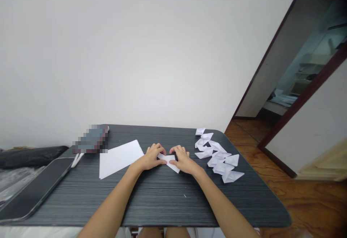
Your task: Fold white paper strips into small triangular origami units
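A small folded piece of white paper lies low over the middle of the dark table, between my two hands. My left hand pinches its left end, thumb toward me and fingers curled on the far side. On the right end, my right hand grips it the same way, thumb pressed near the centre. Part of the paper is hidden under my fingers. Several folded white paper boats sit in a loose cluster to the right of my right hand. Left of my left hand lies a stack of plain white sheets.
The dark wood-grain table stands against a white wall. A pixelated device with a white cable is at the back left. A dark flat panel lies along the left edge. A doorway opens at the right.
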A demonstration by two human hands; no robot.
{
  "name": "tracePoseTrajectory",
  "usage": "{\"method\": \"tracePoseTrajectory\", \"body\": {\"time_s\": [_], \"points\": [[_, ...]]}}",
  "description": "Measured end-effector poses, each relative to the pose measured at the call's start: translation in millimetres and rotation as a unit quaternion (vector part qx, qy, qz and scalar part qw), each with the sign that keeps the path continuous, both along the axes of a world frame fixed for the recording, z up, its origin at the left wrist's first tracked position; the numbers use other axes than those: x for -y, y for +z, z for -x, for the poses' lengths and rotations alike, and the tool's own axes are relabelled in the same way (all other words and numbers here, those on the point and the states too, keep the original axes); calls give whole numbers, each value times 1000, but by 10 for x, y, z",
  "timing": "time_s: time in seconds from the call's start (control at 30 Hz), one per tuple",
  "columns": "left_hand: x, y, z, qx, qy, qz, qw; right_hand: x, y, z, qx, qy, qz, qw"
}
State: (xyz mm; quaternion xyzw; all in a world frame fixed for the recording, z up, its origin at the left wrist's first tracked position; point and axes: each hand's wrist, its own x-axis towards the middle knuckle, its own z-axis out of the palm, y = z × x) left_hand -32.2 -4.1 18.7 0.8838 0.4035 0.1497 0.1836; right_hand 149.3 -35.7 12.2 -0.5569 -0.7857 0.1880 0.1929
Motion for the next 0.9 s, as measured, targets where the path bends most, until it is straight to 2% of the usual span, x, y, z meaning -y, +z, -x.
{"method": "tracePoseTrajectory", "body": {"time_s": [0.2, 0.33, 0.4, 0.5, 0.7, 0.8, 0.9], "points": [[3, -9, -49, 45, -12, 25, 999, 26, -19, -59, -14, 11, -23, 1000], [-6, 2, -90, 159, -12, 96, 982, 4, 38, -68, -108, 33, -66, 991], [-26, 23, -95, 252, -8, 150, 956, -9, 86, -81, -172, 32, -99, 980], [-47, 68, -92, 379, -7, 215, 900, -22, 157, -106, -238, 17, -147, 960], [4, 144, -115, 512, -12, 291, 808, -33, 212, -125, -283, 5, -172, 943], [28, 159, -130, 531, -10, 327, 782, -34, 219, -133, -294, 16, -180, 939], [49, 180, -133, 529, -13, 347, 774, -32, 228, -143, -298, 25, -181, 937]]}}
